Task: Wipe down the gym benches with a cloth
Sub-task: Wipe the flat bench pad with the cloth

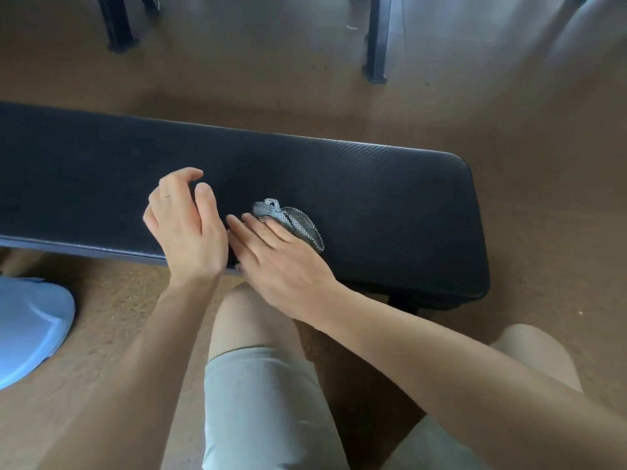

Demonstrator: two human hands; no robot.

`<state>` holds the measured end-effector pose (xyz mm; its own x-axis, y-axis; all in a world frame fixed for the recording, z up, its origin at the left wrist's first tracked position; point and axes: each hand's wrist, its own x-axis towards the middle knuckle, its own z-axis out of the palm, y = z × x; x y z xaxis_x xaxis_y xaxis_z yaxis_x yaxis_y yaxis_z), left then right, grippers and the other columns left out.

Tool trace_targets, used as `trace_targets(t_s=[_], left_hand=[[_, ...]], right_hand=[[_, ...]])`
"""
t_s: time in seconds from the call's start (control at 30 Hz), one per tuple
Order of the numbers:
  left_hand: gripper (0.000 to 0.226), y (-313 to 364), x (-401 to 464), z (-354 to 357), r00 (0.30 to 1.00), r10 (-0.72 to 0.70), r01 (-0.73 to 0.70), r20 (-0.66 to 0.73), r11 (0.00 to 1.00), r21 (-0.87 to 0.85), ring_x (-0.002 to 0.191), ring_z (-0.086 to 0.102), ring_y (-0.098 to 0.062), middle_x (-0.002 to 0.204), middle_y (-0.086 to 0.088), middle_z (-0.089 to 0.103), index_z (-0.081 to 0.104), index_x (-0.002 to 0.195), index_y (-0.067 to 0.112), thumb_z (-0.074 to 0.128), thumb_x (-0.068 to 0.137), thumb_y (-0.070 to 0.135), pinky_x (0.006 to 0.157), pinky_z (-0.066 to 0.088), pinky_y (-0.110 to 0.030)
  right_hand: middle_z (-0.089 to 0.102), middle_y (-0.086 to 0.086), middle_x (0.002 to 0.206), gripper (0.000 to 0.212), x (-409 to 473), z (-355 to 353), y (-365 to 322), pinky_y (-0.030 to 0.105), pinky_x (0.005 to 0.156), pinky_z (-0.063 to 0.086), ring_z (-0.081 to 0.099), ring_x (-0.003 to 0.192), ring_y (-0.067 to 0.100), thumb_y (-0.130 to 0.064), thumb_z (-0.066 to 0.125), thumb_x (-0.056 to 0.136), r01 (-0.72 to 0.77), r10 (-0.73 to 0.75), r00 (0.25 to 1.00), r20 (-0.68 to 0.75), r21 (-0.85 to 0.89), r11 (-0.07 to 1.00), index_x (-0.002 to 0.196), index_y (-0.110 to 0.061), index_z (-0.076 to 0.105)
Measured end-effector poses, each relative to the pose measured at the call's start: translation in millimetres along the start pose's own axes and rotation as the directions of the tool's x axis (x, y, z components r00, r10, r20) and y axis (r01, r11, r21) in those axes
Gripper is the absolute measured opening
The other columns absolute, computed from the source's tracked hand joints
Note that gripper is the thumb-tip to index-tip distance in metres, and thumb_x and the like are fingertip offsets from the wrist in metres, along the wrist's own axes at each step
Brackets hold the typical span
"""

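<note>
A long black padded gym bench [390, 198] runs across the view from the left edge to the right. A small crumpled checked grey-and-white cloth [291, 222] lies on its pad near the front edge. My right hand [281, 262] lies flat over the near side of the cloth, fingers straight and pointing left, pressing it onto the pad. My left hand [185, 225] hovers just left of it above the pad, fingers loosely curled and holding nothing, with a ring on one finger.
My knees in light grey shorts [258, 395] are close to the bench's front edge. A pale blue object [30, 327] sits on the brown floor at the left. Black metal frame legs [376, 39] stand on the floor beyond the bench.
</note>
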<state>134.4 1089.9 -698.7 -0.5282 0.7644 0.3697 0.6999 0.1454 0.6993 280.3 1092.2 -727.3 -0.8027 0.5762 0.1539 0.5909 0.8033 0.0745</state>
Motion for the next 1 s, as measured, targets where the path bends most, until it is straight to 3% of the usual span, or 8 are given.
trace_targets(t_s=[0.17, 0.3, 0.6, 0.77, 0.83, 0.93, 1.0], left_hand=[[0.032, 11, 6, 18, 0.996, 0.069, -0.071, 0.061, 0.997, 0.025, 0.124, 0.046, -0.018, 0.126, 0.003, 0.06, 0.056, 0.121, 0.015, 0.03, 0.105, 0.023, 0.115, 0.024, -0.041], [0.03, 11, 0, 32, 0.969, 0.22, -0.236, 0.113, 0.96, 0.153, 0.119, 0.051, -0.022, 0.122, 0.002, 0.063, 0.06, 0.117, 0.016, 0.033, 0.105, 0.022, 0.11, 0.026, -0.04], [0.028, 12, -4, 32, 0.955, 0.283, -0.295, 0.086, 0.934, 0.203, 0.109, 0.056, -0.025, 0.114, -0.002, 0.067, 0.061, 0.111, 0.014, 0.035, 0.104, 0.02, 0.109, 0.03, -0.042], [0.029, 12, -3, 29, 0.982, 0.182, -0.185, 0.04, 0.977, 0.108, 0.106, 0.057, -0.02, 0.109, 0.0, 0.067, 0.061, 0.114, 0.013, 0.034, 0.103, 0.022, 0.114, 0.028, -0.036], [0.032, 9, 0, 27, 0.981, 0.173, -0.177, 0.089, 0.983, 0.048, 0.109, 0.057, -0.019, 0.111, 0.002, 0.067, 0.061, 0.117, 0.015, 0.034, 0.103, 0.025, 0.114, 0.032, -0.04], [0.034, 3, 7, 21, 0.987, 0.102, -0.08, 0.126, 0.982, -0.171, 0.116, 0.057, -0.018, 0.117, 0.004, 0.068, 0.064, 0.119, 0.016, 0.037, 0.102, 0.025, 0.107, 0.041, -0.045], [0.034, 5, 10, 12, 0.996, 0.01, 0.018, 0.09, 0.949, -0.314, 0.118, 0.059, -0.011, 0.12, 0.002, 0.068, 0.065, 0.118, 0.011, 0.036, 0.103, 0.02, 0.107, 0.043, -0.037]], right_hand=[[0.046, 0.019, 0.155, 0.051, 1, 0, 9, 0.049, 0.119, 0.029, 0.039, 0.146, 0.037, -0.028, 0.026, 0.11, 0.072, -0.071, 0.997, -0.015, 0.083, 0.994, 0.147, -0.002, 0.048], [0.027, 0.016, 0.166, 0.058, -55, -6, 44, 0.046, 0.124, 0.026, 0.027, 0.153, 0.033, -0.036, 0.033, 0.11, 0.061, -0.06, 0.997, 0.041, -0.03, 0.998, 0.158, -0.005, 0.029], [0.026, 0.016, 0.168, 0.056, -135, -18, 84, 0.045, 0.125, 0.026, 0.028, 0.154, 0.032, -0.035, 0.027, 0.111, -0.061, 0.068, 0.995, 0.073, -0.094, 0.994, 0.159, -0.005, 0.03], [0.024, 0.02, 0.167, 0.055, -87, -8, 60, 0.046, 0.126, 0.024, 0.025, 0.154, 0.034, -0.03, 0.025, 0.112, 0.026, -0.024, 0.999, 0.036, -0.038, 0.999, 0.158, 0.0, 0.027], [0.024, 0.019, 0.167, 0.056, -51, -3, 39, 0.046, 0.126, 0.022, 0.024, 0.155, 0.033, -0.03, 0.028, 0.111, 0.066, -0.065, 0.998, 0.025, -0.019, 0.998, 0.158, -0.001, 0.028], [0.042, 0.017, 0.159, 0.051, -5, 6, 2, 0.046, 0.123, 0.023, 0.035, 0.15, 0.033, -0.021, 0.03, 0.105, 0.088, -0.088, 0.996, -0.009, 0.055, 0.995, 0.151, -0.005, 0.045], [0.047, 0.015, 0.156, 0.053, 11, 11, -8, 0.045, 0.121, 0.025, 0.04, 0.147, 0.033, -0.018, 0.027, 0.102, 0.093, -0.091, 0.995, -0.04, 0.046, 0.995, 0.149, -0.007, 0.049]])
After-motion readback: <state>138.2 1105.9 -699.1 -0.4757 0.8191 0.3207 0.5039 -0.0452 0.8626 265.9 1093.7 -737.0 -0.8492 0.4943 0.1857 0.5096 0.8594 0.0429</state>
